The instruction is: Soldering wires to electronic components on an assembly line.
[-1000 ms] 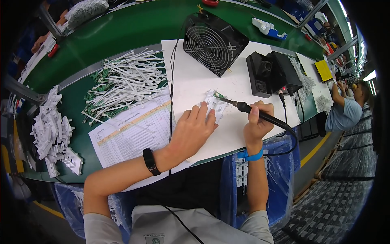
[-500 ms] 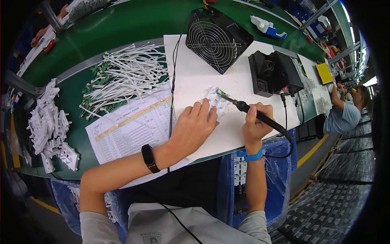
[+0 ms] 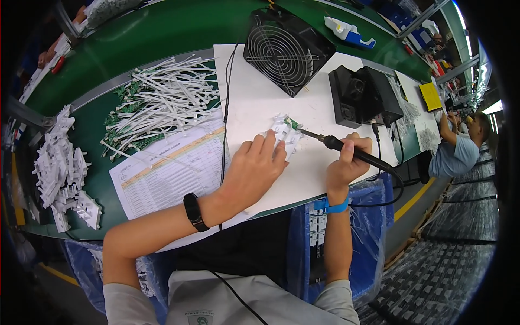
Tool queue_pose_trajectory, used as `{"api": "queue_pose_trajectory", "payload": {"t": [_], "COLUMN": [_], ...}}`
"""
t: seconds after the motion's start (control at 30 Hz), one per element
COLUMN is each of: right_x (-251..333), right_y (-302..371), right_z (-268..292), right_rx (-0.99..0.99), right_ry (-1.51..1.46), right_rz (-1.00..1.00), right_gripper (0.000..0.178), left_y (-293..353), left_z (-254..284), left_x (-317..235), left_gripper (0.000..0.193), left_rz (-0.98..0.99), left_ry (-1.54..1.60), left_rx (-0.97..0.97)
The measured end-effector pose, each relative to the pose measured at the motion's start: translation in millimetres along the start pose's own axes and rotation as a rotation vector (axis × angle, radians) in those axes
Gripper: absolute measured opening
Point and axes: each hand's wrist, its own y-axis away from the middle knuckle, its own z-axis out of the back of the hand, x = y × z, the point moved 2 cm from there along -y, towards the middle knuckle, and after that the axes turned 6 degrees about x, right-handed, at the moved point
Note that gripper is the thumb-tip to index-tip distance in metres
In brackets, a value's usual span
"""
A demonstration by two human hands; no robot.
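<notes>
Midway between the white sheet's [image 3: 238, 76] near and far edges, the white plastic housing [image 3: 283, 131] lies against the left hand's [image 3: 253, 169] bent fingers, presumably for steadiness; whether they pinch I cannot tell. The right hand [image 3: 348, 165] grips the soldering iron [image 3: 332, 143] by its handle, seemingly clear of heat, tip beside the green circuit board [image 3: 292, 123].

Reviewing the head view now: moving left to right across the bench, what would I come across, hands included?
Pile of white plastic parts → bundle of white cables → left hand → white plastic piece → right hand gripping a soldering iron → yellow rectangular item.
</notes>
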Motion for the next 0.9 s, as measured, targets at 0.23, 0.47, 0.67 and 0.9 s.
{"api": "queue_pose_trajectory", "payload": {"t": [0.23, 0.47, 0.67, 0.9], "right_x": [4.5, 9.5, 10.4, -21.5], "right_y": [2.5, 2.5, -27.8, -100.9], "right_z": [-1.2, 1.6, 34.1, 49.5], "right_rx": [0.017, -0.036, -0.311, -0.174], "right_ry": [0.017, 0.035, 0.285, 0.482], "right_rz": [-0.032, -0.009, 0.089, -0.042], "right_gripper": [0.019, 0.017, 0.019, 0.021], "left_y": [-0.5, -0.8, -2.2, -3.5], "left_z": [-1.1, 0.9, 1.9, -2.3], "left_x": [0.5, 1.7, 0.3, -0.4], "left_gripper": [0.037, 0.036, 0.037, 0.04], "left_rz": [0.013, -0.003, 0.001, 0.024], "left_ry": [0.027, 0.025, 0.043, 0.075], "left_rx": [0.002, -0.01, -0.007, -0.042]}}
